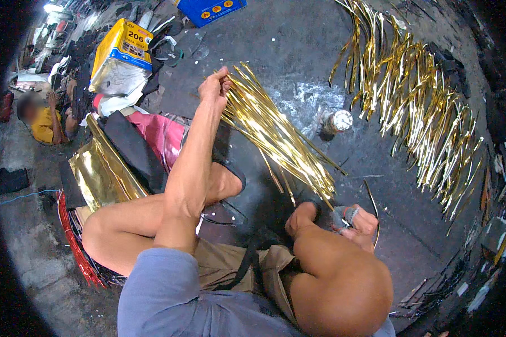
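My left hand (215, 87) grips the upper left end of a bundle of shiny gold strips (278, 140), fingers closed round it. The bundle slants down to the right across the dark floor, its loose ends fanning out near my right foot. Close to those lower ends, my right hand (363, 226) is curled, with grey cloth (347, 216) about its fingers. What lies inside that grip is hidden. A single thin strip (372, 202) curves past the right hand.
Many loose gold strips (416, 106) lie spread at the right. A small white-topped tin (338, 122) stands beyond the bundle. At left are a yellow-and-blue square can (121, 59), pink sheeting (157, 135), gold sheeting (104, 174), red strips (76, 241) and another person (48, 126).
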